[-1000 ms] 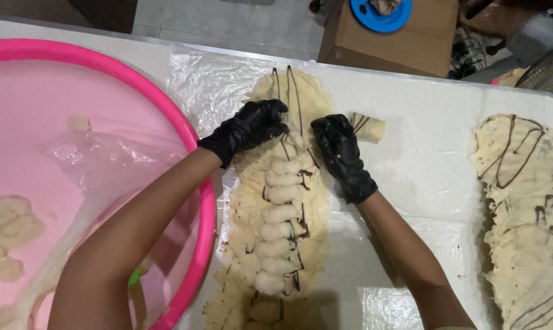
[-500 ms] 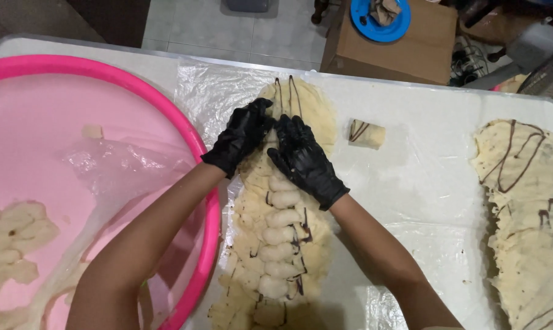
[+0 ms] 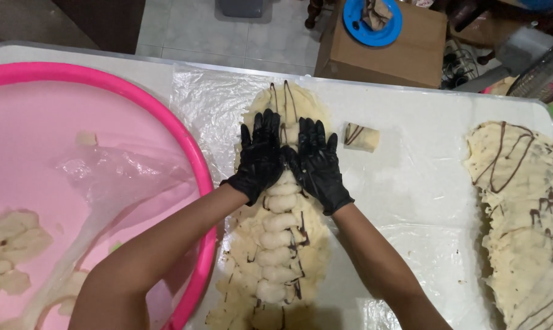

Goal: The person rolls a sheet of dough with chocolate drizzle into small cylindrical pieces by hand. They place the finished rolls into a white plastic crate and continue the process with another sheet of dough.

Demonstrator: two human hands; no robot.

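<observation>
both black-gloved hands, left hand (image 3: pixel 261 156) and right hand (image 3: pixel 318 164), lie spread flat on the long pale chocolate-streaked dough sheet (image 3: pixel 276 244), whose long axis runs toward the person.

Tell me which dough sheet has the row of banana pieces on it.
The middle dough sheet under both gloved hands; the sheet at the right edge carries only chocolate drizzle.

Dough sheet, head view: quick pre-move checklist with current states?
1. Left hand flat on dough sheet: ok.
2. Right hand flat beside it, gloved: ok.
3. Filling row lies along the sheet's middle: ok.
4. Plastic film under the sheet: ok at the edges, cannot tell beneath.
5. Small rolled piece apart from hands: ok.
6. Pink basin rim touching sheet: cannot tell.
</observation>
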